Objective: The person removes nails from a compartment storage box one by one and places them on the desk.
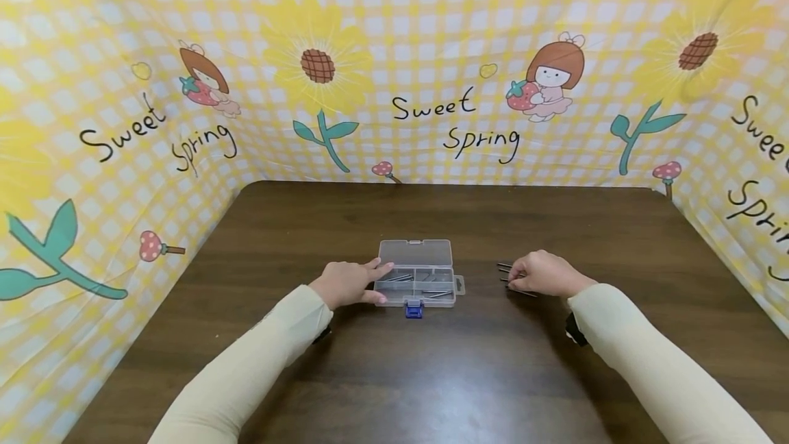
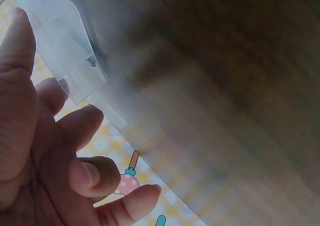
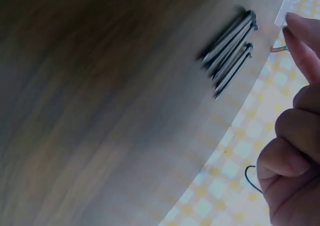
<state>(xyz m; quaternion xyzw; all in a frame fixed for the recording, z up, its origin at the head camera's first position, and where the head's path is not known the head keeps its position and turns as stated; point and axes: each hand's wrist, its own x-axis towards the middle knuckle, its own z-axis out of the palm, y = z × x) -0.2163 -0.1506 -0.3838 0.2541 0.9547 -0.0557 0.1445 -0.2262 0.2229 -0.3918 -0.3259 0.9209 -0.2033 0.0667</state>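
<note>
"Nails [image 3: 232,61] on the desk [image 1: 308,218], side by side, right of the box [image 1: 437,304], between it and the desk's right edge! Your right hand [image 1: 545,274] is over them, thumb and forefinger drawn together, other fingers curled."

"But have you got one? From these views I can't tell whether a nail sits in that pinch."

"They look light, stiff and slick: thin bare metal, nothing you could crush, though a narrow shank could roll or twist under your fingertips. Take one at mid-length, square across; that should sit steadier for you than the pointed end."

"Over to your left hand [image 1: 345,283]: it holds the box's left end, thumb at the front, forefinger at the rear. Good spot, I'd say; clear plastic this light could skid on you, so low on the walls is the place."

"And go easy around the lid [image 1: 415,253], open toward the desk's far edge. It looks thin, and the hinge may be the weak part. The blue latch [image 1: 414,312] faces the near edge."

"Slim metal pieces [image 1: 396,279] lie in the box's rear-left and front-right corners, too. They look loose, so a tilt could send them sliding on you."
</note>
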